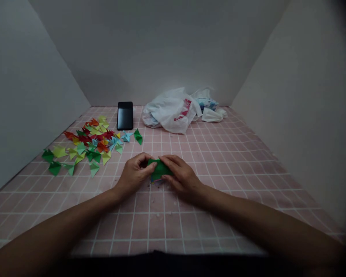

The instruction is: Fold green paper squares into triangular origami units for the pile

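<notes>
We're looking into a pale grey booth, a back wall (167, 46) ahead, a left wall (25, 96) and a right wall (300, 96) closing in the sides, and filling the floor of it all is a pink tablecloth (236, 173) ruled with white grid lines! Up at the back, a crumpled white plastic bag (168, 109) with red print, and just beside it to the right a smaller patterned bag (206, 103), white with blue. Over on the left, what a crowd: a spread of folded paper cranes (100, 135), red, orange, yellow, light blue and several greens, many of them overlapping. In from both sides come the bare forearms, and here's the centre of the action: left hand (134, 171) pinching with its thumb on top, right hand (182, 175) closed on the other end with its fingers laid over. Behind the cranes, a black smartphone (125, 116) near the back wall, flat or propped, I can't tell. And the prize between those hands, a folded green paper (160, 169), a multicoloured edge peeping out below. A lone dark green crane (138, 136) sits right of the spread, and tiny pale specks (158, 214) dot the cloth nearer the person
</notes>
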`<state>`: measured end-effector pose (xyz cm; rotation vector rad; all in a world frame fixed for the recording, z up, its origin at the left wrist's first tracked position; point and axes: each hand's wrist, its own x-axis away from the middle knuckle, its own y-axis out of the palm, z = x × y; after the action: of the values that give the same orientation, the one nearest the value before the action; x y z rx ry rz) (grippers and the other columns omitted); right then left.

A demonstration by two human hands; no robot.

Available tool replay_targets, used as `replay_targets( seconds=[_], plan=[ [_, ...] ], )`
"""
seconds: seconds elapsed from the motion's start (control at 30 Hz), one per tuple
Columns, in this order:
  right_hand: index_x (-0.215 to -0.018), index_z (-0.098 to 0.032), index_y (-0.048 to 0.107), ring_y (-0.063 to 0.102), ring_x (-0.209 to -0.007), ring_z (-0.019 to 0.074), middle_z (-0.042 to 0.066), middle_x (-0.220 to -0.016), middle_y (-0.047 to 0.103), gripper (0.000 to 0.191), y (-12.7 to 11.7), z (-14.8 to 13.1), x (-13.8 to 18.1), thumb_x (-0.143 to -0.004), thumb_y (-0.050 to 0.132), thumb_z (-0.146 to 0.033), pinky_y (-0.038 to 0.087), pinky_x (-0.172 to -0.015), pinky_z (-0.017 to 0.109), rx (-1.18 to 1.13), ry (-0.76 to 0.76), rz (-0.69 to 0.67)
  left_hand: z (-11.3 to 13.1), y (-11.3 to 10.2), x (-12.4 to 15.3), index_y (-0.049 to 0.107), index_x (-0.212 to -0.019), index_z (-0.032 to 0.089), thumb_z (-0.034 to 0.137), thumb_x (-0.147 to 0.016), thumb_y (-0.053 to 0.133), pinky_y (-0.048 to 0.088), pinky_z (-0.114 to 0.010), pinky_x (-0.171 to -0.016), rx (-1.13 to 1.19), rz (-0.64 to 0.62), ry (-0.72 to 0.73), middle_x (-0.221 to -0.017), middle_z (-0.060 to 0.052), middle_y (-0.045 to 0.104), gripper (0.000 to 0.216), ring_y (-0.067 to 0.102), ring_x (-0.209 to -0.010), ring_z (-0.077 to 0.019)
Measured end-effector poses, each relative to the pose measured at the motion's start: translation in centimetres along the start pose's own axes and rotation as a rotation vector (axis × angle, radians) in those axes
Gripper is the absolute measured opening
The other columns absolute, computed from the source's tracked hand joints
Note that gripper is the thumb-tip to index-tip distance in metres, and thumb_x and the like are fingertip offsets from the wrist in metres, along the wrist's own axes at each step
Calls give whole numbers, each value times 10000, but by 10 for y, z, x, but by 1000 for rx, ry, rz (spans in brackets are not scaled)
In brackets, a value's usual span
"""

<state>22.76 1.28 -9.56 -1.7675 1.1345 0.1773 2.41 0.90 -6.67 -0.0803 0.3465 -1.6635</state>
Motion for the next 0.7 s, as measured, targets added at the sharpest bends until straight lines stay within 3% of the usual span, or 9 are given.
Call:
replay_targets(
  seconds=[0.2,0.47,0.7],
  plan=[
    [-1425,-214,497,595,-1180,284,160,-1274,606,433,-2,3,0,-993,529,-235,531,-994,496,-21,66,68,-3,-1,-2,643,-769,175,359,-762,718,464,-264,-648,91,73,-53,-711,14,616,199,567,-668,-138],
    [-1153,-186,662,649,-989,222,116,-1054,677,221,-8,2,-3,-1009,515,-267,541,-865,392,-111,213,196,-2,-2,-4,634,-781,172,373,-749,728,465,-267,-665,132,109,-96,-728,11,622,224,570,-678,-136],
    [-1120,-208,677,654,-901,190,68,-999,682,260,-8,0,-5,-888,666,-324,539,-770,327,-484,433,170,3,1,1,634,-765,178,358,-765,706,463,-263,-645,109,-25,-55,-710,13,598,194,554,-671,-135]
  ],
)
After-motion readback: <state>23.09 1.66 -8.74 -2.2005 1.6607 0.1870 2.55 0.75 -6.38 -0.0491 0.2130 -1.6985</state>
